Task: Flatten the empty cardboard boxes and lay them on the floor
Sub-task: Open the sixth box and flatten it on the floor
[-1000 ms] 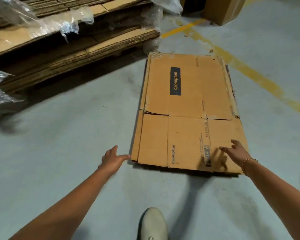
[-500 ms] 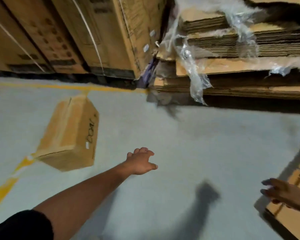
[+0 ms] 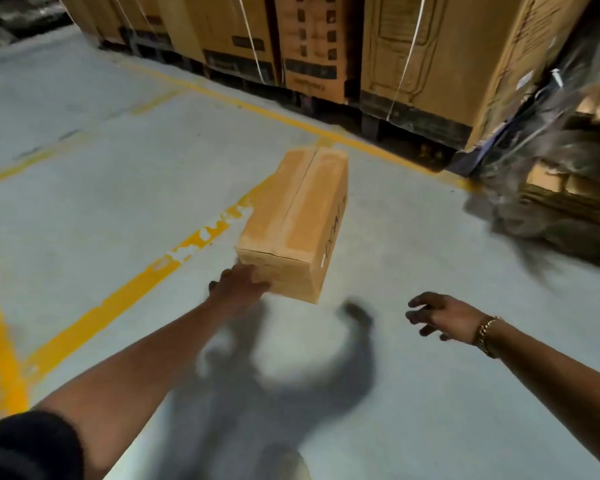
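Note:
A closed, unflattened cardboard box (image 3: 297, 216) stands on the grey floor in the middle of the view, its taped top seam running away from me. My left hand (image 3: 238, 287) touches the box's near left corner, with the fingers against the near face; a firm grip is not visible. My right hand (image 3: 437, 317), with a gold bracelet on the wrist, hovers to the right of the box, fingers spread and holding nothing. The flattened box from earlier is out of view.
Tall strapped cartons on pallets (image 3: 312, 46) line the back. A plastic-wrapped stack of flat cardboard (image 3: 565, 181) sits at the right. Yellow floor lines (image 3: 125, 289) run past the box on the left and behind it. My shoe tip (image 3: 297, 467) shows at the bottom edge.
My view has swung left from the flattened box to the closed box. My left hand reached forward and now touches its near corner; my right hand left the flat cardboard and hangs open.

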